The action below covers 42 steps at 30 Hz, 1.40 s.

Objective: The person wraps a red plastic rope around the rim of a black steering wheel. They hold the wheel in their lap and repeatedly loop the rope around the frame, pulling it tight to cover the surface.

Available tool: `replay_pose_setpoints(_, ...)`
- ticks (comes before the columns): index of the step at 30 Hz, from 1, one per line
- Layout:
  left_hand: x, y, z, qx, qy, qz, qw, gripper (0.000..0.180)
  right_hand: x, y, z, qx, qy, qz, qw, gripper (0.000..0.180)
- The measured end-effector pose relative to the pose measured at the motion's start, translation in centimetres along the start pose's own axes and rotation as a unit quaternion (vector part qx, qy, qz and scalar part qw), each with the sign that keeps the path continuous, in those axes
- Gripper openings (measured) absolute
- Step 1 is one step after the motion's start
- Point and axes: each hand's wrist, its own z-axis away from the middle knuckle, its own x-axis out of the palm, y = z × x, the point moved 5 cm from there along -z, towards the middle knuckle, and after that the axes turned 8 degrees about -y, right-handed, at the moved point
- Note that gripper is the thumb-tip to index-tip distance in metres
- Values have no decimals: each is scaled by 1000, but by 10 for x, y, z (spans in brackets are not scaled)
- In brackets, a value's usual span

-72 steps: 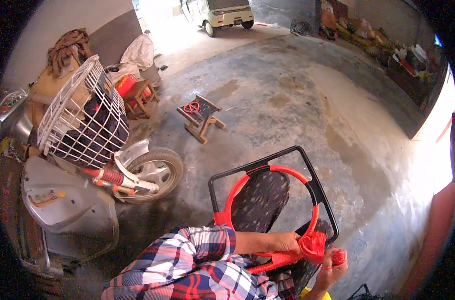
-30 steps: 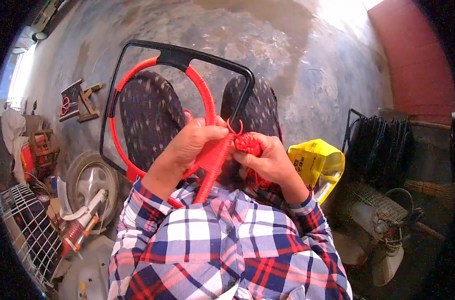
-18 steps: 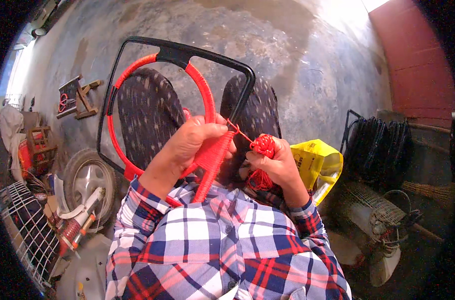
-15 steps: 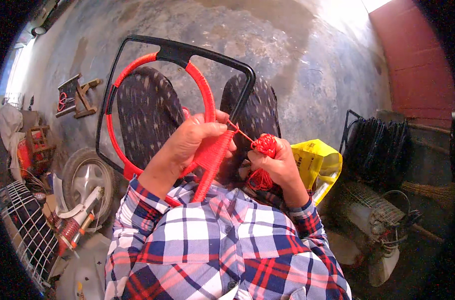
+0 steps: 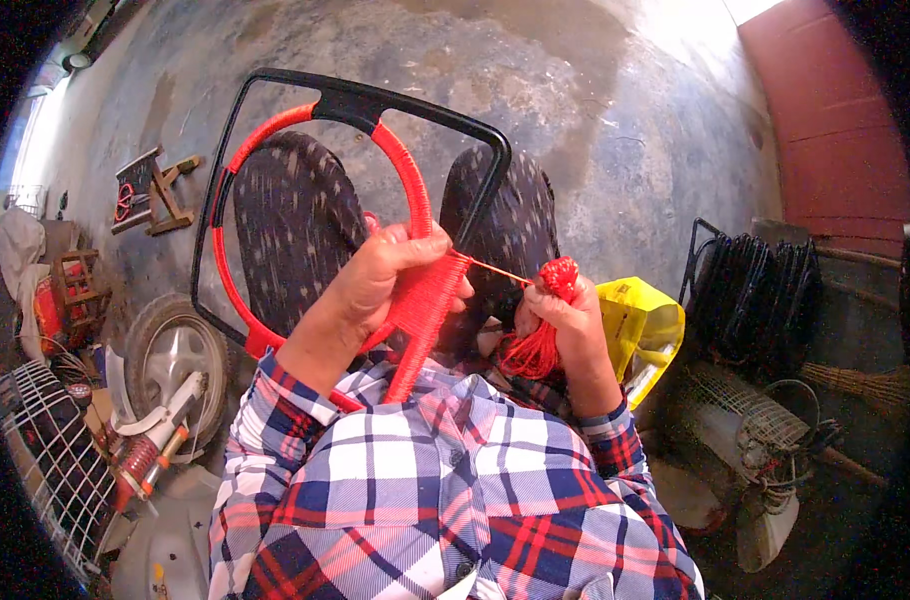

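Across my lap lies a black frame [image 5: 415,107] with a rounded rectangular outline and an inner ring wound in red cord [image 5: 405,165]. My left hand [image 5: 380,275] is closed on the red-wound part at the ring's lower right, thumb on top and fingers underneath. A dense band of red winding [image 5: 422,297] shows below the thumb. From its upper edge one strand runs taut to my right hand [image 5: 573,325], which is closed around a bundle of red cord [image 5: 558,277]. Loose loops hang below that fist.
A yellow bag [image 5: 640,325] is beside my right knee. Black frames [image 5: 750,295] are stacked at the right, near a wire-caged machine [image 5: 755,410]. To the left are a wheel [image 5: 175,360], a white wire rack [image 5: 55,470] and a small wooden stool [image 5: 160,190].
My right hand has moved a little right and down with the cord bundle, and the strand to the frame is longer and straighter. The left hand and frame stay nearly in place.
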Motion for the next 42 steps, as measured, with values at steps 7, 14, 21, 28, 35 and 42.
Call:
replay_pose_setpoints(7,3,-1,-1,0,46,-45,998,18,-4,1,-4,-2,27,-22,999,20)
replay_pose_setpoints(14,5,0,0,-3,41,-25,999,17,-5,4,-5,2,44,-39,998,11)
replay_pose_setpoints(21,6,0,-1,-11,43,-41,998,14,-4,4,-4,19,43,-34,998,7)
replay_pose_setpoints(28,0,3,3,8,-2,35,999,26,-10,11,-9,-11,31,-48,998,10)
replay_pose_setpoints(35,-8,-2,2,-3,17,-8,1000,29,-25,1,-11,22,70,-100,992,18)
replay_pose_setpoints(42,-11,-6,1,-41,28,-8,999,26,-68,-23,-8,-67,140,-211,965,50)
